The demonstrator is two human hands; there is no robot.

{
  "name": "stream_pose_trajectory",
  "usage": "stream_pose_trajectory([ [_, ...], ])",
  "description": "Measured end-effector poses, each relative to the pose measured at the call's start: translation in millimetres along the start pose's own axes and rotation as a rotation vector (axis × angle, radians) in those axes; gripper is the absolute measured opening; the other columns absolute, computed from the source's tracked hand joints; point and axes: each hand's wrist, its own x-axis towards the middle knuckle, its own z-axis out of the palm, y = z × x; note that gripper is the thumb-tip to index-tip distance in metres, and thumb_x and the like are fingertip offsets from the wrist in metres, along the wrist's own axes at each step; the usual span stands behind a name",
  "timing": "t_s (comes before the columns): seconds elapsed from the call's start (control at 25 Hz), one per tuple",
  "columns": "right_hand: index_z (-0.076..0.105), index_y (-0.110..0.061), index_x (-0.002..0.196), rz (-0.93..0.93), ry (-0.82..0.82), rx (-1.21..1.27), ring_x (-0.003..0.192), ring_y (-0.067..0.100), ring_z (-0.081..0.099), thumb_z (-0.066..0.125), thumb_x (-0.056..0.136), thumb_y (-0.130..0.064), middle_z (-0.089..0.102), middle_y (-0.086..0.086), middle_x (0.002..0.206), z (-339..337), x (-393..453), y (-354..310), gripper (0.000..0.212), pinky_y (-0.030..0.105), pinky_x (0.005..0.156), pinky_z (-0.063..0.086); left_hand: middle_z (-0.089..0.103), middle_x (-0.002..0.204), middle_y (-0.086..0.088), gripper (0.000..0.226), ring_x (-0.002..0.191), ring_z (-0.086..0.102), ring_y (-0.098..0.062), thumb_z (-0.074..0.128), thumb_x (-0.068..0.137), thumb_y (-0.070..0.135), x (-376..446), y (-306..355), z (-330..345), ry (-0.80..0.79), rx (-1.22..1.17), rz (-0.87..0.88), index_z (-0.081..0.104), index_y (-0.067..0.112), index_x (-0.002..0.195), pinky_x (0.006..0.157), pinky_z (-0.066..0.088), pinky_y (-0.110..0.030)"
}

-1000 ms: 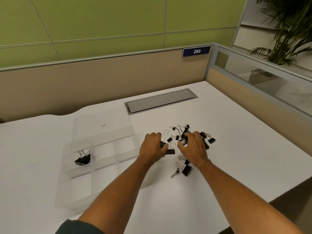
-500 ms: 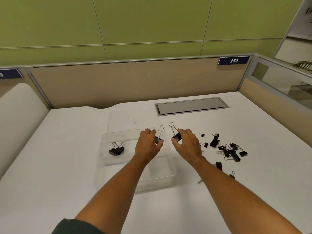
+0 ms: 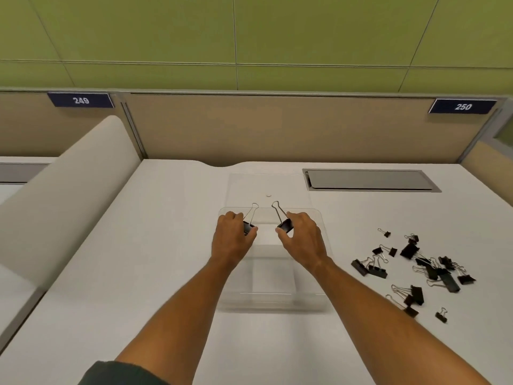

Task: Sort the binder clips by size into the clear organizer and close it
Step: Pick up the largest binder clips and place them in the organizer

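Note:
A clear organizer (image 3: 277, 300) with several compartments lies open on the white desk, its lid (image 3: 268, 187) folded back flat behind it. My left hand (image 3: 231, 238) holds one black binder clip (image 3: 248, 226) over the organizer's far left part. My right hand (image 3: 304, 238) holds another black binder clip (image 3: 285, 225) over the far middle part. Both clips have their wire handles pointing up and away. A loose pile of black binder clips (image 3: 416, 266) of different sizes lies on the desk to the right of the organizer. My left hand hides the far left compartment.
A grey cable hatch (image 3: 370, 180) is set into the desk at the back right. A tan partition (image 3: 277, 129) with labels 249 and 250 closes the back. A white curved divider (image 3: 63, 190) rises on the left. The white desk (image 3: 125, 273) spreads around the organizer.
Both hands picked a clip each from the pile and carried them left over the organizer. The view has swung left, so the pile now lies at the right.

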Motion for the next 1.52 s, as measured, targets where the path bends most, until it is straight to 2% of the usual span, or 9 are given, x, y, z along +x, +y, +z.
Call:
stream_pose_trajectory([
  [0.12,0.061,-0.008,0.117,-0.011,-0.028,0.000,0.100,0.021,0.060,0.066,0.086,-0.028,0.064,0.006,0.106,14.5,2.6,-12.4,0.038,0.029,0.085,0.046,0.059,0.091,-0.008,0.026,0.093,0.052,-0.027,0.063,0.085,0.033,1.0,-21.5,-8.7,0.015,0.040,-0.019,0.059,0.009,0.078,0.072,0.045,-0.034],
  [0.24,0.060,-0.010,0.120,-0.014,-0.062,-0.006,0.103,0.021,0.059,0.064,0.086,-0.031,0.064,0.005,0.105,27.9,5.7,-18.7,0.040,0.031,0.087,0.047,0.063,0.098,-0.010,0.033,0.098,0.055,-0.029,0.063,0.085,0.038,4.3,-36.1,-10.5,0.006,0.147,-0.004,0.067,0.007,0.097,0.082,0.043,-0.038],
  [0.44,0.058,-0.010,0.124,-0.011,-0.081,-0.021,0.097,0.020,0.060,0.063,0.087,-0.032,0.058,0.005,0.110,39.6,10.2,-28.0,0.043,0.028,0.085,0.048,0.063,0.117,-0.005,0.051,0.111,0.054,-0.026,0.059,0.087,0.047,9.7,-42.9,-1.0,-0.095,0.252,0.046,0.056,0.014,0.126,0.094,0.036,-0.038],
  [0.6,0.057,-0.009,0.127,-0.024,-0.110,-0.031,0.100,0.021,0.061,0.066,0.086,-0.031,0.058,0.007,0.114,50.0,15.9,-33.6,0.047,0.030,0.085,0.050,0.046,0.144,-0.007,0.070,0.130,0.040,-0.025,0.054,0.086,0.058,9.4,-53.7,0.3,-0.138,0.277,0.078,0.043,0.017,0.141,0.105,0.029,-0.037],
  [0.72,0.058,-0.013,0.115,-0.072,-0.122,-0.037,0.096,0.022,0.059,0.067,0.083,-0.030,0.061,0.005,0.106,59.9,20.5,-41.3,0.037,0.031,0.080,0.049,0.023,0.158,-0.011,0.090,0.143,0.024,-0.026,0.047,0.082,0.070,4.9,-66.0,-4.8,-0.149,0.304,0.076,0.025,0.016,0.150,0.115,0.021,-0.039],
  [0.88,0.060,-0.013,0.114,-0.137,-0.209,-0.099,0.103,0.023,0.053,0.068,0.083,-0.032,0.063,0.006,0.109,74.4,26.1,-50.3,0.038,0.031,0.083,0.047,0.003,0.162,-0.013,0.103,0.150,0.004,-0.027,0.027,0.077,0.077,0.1,-79.4,-11.7,-0.169,0.376,0.057,0.003,0.014,0.154,0.120,0.003,-0.040],
  [1.0,0.055,-0.014,0.127,-0.118,-0.297,-0.083,0.122,0.023,0.049,0.068,0.084,-0.041,0.057,0.007,0.131,80.7,26.1,-54.0,0.052,0.032,0.099,0.042,-0.004,0.162,-0.013,0.103,0.150,-0.003,-0.027,0.023,0.076,0.077,0.0,-84.7,-16.1,-0.191,0.412,0.050,-0.004,0.015,0.154,0.120,-0.004,-0.040],
  [1.12,0.040,-0.018,0.142,-0.088,-0.334,-0.091,0.141,0.022,0.030,0.065,0.083,-0.051,0.033,0.006,0.153,76.0,23.9,-52.0,0.072,0.035,0.112,0.031,-0.007,0.162,-0.013,0.102,0.150,-0.006,-0.028,0.023,0.076,0.077,2.0,-87.8,-18.0,-0.207,0.427,0.045,-0.007,0.018,0.154,0.119,-0.006,-0.041],
  [1.52,0.011,-0.021,0.152,-0.030,-0.250,-0.384,0.148,0.026,0.009,0.035,0.086,-0.068,0.007,0.009,0.161,32.3,-0.2,-16.4,0.085,0.039,0.119,0.011,-0.010,0.162,-0.012,0.094,0.149,-0.006,-0.029,0.036,0.086,0.071,5.6,-41.0,-10.8,-0.260,0.414,0.186,-0.009,0.024,0.153,0.121,0.000,-0.046],
])
